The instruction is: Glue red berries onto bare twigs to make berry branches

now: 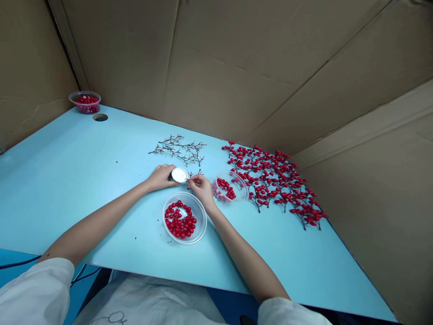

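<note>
My left hand [161, 177] is wrapped round a small round cup [179, 174] with a white top or white contents. Beside it my right hand [201, 186] pinches a small dark bare twig [195, 174], one end of it at the cup's edge. Just in front of both hands sits a clear plastic bowl [202, 228] holding loose red berries [181, 221]. A second clear container [241, 186], with red berries in it, stands to the right of my right hand. Bare branched stems [177, 146] lie beyond the hands.
Many berry-covered branches [270, 174] are spread over the right side of the light blue table [101, 180]. At the far left corner stands another clear tub [87, 103] of red berries, near a round hole [100, 117]. Cardboard walls [216, 67] enclose the back and sides.
</note>
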`<action>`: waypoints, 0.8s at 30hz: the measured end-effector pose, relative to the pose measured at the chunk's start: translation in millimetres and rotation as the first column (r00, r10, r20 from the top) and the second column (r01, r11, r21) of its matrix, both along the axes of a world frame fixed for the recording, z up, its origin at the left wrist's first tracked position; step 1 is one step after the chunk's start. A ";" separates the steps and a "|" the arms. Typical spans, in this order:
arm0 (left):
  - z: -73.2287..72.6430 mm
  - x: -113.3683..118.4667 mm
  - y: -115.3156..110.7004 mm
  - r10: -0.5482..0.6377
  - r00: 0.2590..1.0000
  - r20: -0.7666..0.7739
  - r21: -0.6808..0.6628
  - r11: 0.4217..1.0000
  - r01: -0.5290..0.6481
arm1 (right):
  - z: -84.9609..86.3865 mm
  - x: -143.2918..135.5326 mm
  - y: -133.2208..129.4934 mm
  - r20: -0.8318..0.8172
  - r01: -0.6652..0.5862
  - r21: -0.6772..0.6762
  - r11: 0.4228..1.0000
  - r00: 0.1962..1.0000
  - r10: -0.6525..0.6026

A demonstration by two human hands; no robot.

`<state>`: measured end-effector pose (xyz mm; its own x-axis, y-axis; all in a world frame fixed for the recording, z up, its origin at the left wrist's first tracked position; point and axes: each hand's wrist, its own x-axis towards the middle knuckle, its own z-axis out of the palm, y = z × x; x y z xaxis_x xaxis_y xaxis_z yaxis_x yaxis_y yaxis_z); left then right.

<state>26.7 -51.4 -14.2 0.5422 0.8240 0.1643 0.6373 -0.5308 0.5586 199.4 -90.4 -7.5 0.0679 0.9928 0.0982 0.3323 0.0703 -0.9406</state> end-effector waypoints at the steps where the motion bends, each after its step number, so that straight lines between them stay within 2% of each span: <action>1: -0.2 0.0 0.2 -0.002 1.000 0.000 0.000 1.000 0.002 | -0.3 -0.4 0.2 -0.011 0.010 -0.005 1.000 1.000 -0.010; 12: -1.7 0.2 0.5 0.004 1.000 0.001 0.008 1.000 -0.004 | -6.2 -0.1 -0.9 -0.128 0.046 -0.056 0.997 0.990 -0.052; 24: -0.9 1.1 0.2 -0.001 1.000 -0.003 0.006 1.000 0.001 | -7.8 2.3 -4.4 -0.186 0.103 -0.038 0.994 0.977 -0.108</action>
